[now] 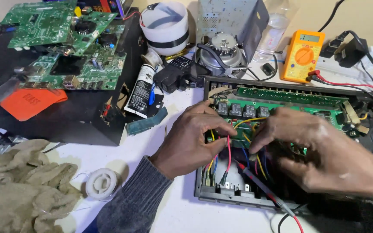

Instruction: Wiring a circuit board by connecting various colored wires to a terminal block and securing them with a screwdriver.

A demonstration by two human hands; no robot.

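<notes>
Two hands work inside one open chassis [221, 196]: left hand [195, 140] pinching a red wire [229, 151], right hand [324, 151] gripping wires beside four black relays [240, 110].

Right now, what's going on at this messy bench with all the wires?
A person has both hands inside an opened electronic unit. The left hand pinches wires beside the green circuit board, a red wire curving past its fingers. The right hand reaches into the same wiring. A red-tipped test probe lies across the case, and an orange multimeter sits behind. Spare boards, a solder spool and a rag lie left.
</notes>
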